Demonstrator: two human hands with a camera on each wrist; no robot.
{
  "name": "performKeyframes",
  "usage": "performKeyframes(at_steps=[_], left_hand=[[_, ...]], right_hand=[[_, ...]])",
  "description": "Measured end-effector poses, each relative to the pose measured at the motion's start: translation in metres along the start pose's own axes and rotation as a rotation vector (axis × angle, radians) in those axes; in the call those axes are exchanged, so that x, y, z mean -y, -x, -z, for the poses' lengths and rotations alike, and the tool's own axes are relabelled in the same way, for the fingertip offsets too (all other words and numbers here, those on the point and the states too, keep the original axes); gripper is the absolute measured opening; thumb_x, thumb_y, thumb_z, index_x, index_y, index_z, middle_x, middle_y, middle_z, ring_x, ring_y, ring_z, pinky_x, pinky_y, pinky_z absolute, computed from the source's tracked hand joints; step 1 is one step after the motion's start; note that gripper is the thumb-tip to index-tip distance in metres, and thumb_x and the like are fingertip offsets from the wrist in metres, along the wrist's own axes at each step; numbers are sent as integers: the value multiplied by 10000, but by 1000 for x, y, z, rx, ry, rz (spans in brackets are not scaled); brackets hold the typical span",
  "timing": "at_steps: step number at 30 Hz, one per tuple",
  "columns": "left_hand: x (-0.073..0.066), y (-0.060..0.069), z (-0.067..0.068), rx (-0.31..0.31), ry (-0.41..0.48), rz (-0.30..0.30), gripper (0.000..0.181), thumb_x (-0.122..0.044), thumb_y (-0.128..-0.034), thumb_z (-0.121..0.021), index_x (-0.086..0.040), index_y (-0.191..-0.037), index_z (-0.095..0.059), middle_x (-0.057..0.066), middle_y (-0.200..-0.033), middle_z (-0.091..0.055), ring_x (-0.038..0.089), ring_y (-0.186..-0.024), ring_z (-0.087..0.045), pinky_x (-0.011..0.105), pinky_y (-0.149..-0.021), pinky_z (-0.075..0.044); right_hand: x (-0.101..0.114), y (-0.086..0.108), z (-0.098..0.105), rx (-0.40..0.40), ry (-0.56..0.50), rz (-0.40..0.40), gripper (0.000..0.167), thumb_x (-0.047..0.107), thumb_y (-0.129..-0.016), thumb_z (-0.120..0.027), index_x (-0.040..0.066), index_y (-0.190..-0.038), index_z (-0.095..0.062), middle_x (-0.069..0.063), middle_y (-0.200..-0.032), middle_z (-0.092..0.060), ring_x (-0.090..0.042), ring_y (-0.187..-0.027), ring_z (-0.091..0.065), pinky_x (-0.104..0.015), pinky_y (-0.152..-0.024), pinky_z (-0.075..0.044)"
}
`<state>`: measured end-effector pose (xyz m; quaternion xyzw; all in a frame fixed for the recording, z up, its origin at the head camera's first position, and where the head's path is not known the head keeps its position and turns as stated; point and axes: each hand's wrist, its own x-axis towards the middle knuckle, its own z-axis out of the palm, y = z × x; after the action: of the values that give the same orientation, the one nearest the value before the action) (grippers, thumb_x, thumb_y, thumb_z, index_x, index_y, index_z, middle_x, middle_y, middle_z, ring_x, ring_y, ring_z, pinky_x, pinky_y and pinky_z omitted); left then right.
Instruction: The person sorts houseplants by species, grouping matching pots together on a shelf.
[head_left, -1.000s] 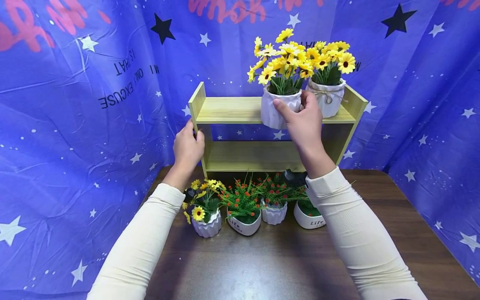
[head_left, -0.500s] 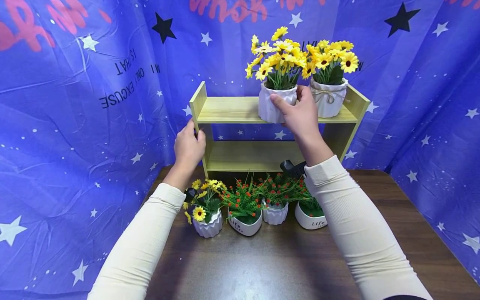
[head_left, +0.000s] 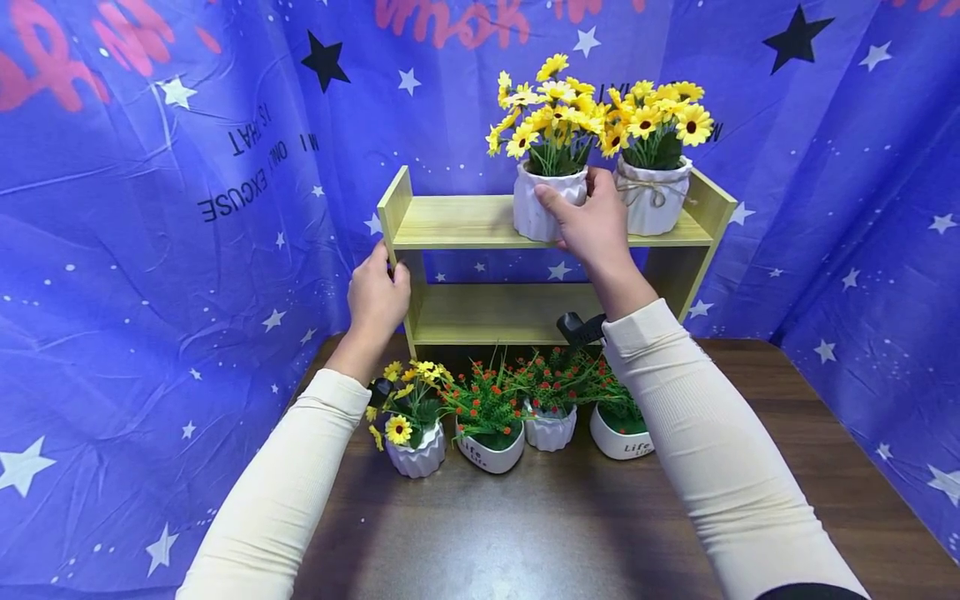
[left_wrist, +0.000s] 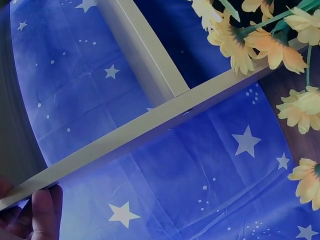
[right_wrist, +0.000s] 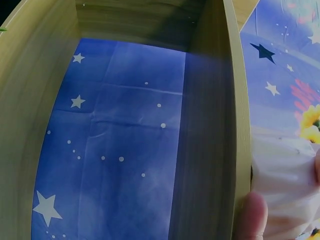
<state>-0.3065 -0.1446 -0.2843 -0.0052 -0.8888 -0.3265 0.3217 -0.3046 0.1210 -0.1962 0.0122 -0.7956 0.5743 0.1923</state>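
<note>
In the head view my right hand [head_left: 597, 223] grips a white fluted flowerpot [head_left: 531, 207] of yellow daisies at the front of the top board of a two-tier wooden shelf [head_left: 450, 218]. Whether the pot's base fully rests on the board is hard to tell. To its right on that board stands another white daisy pot [head_left: 654, 204] tied with twine. My left hand [head_left: 377, 292] holds the shelf's left side panel, its fingers partly behind it. The left wrist view has the fingers [left_wrist: 44, 212] around the panel's edge. In the right wrist view the held pot [right_wrist: 280, 175] appears beside the board.
On the brown table [head_left: 480, 533], in front of the shelf, stand a yellow daisy pot [head_left: 416, 454], a red-flowered "Life" pot [head_left: 491, 454], a fluted red-flowered pot [head_left: 551, 429] and another "Life" pot [head_left: 618, 442], partly behind the right sleeve. Blue star-patterned cloth [head_left: 247, 333] surrounds the table.
My right hand has carried the daisy pot slightly left and back, from overlapping the board's front edge onto the top board. The left hand has kept its hold on the side panel.
</note>
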Motion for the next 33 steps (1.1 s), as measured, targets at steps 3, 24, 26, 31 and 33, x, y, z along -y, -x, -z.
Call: performKeyframes(at_steps=[3,24,26,31,33], left_hand=[[0,0,0,0,1,1,271,-223,-907,-503,-103,-1143,-557,125,-1008,-636,368,-920,-602,521,-689,-431],[2,-2,1,12,-27,-34,320,-194,-879,-493,-69,-1169,-544,158,-955,-640,381,-870,-607,510,-684,-439],[2,-4,1,13,-17,-32,342,-197,-868,-493,-85,-1188,-537,145,-956,-643,360,-859,-611,500,-673,-441],[1,-8,2,16,7,-30,354,-215,-853,-485,-115,-1190,-532,124,-941,-639,330,-831,-604,485,-648,-433],[1,-10,3,17,8,-24,356,-217,-855,-475,-119,-1192,-532,125,-926,-634,331,-818,-601,484,-639,-428]], right_hand=[[0,-1,0,-7,22,0,776,518,-737,-677,148,-1341,-360,-64,-1230,-489,-211,-1014,-530,-324,-574,-528],[-33,59,-7,-103,-295,224,585,284,-806,-706,42,-1266,-438,-62,-1292,-452,-170,-1168,-451,-338,-922,-400],[-39,70,-11,-95,-333,236,545,251,-814,-702,20,-1242,-458,-81,-1272,-468,-178,-1156,-456,-344,-926,-394],[-58,96,-27,-39,-449,258,462,159,-827,-686,-15,-1203,-483,-97,-1221,-505,-224,-1126,-495,-354,-934,-398],[-65,107,-34,1,-486,259,450,140,-830,-681,-18,-1202,-484,-88,-1208,-520,-244,-1119,-510,-353,-931,-408]])
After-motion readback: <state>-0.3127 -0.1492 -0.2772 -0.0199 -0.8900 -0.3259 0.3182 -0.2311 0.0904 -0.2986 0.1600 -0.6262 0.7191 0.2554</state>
